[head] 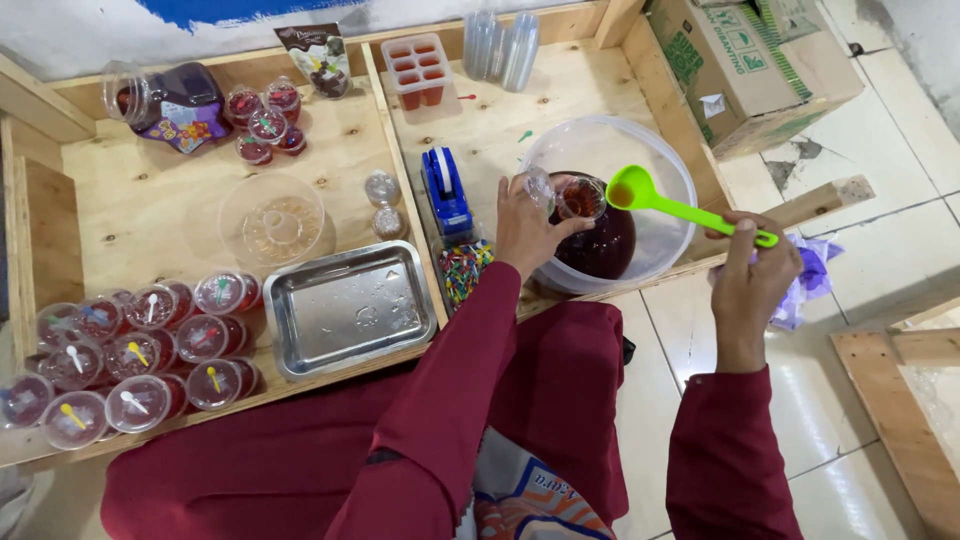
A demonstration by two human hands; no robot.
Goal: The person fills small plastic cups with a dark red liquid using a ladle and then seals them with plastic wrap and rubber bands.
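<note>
Left fingers [540, 205] grip cup [581, 197]; right fingers [745, 240] hold ladle [680, 205] beside.

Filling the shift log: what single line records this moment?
left hand: holds small clear cup over bowl | right hand: holds green ladle at cup | bowl: dark red liquid

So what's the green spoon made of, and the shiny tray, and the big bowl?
The green spoon in the right hand looks like plastic: bright, even colour and a smooth, slightly glossy surface. The tray seems to be metal, probably steel: silvery grey with dull reflections. The big bowl looks like clear plastic, since the wood shows through its cloudy wall, though glass can't be ruled out.
</note>
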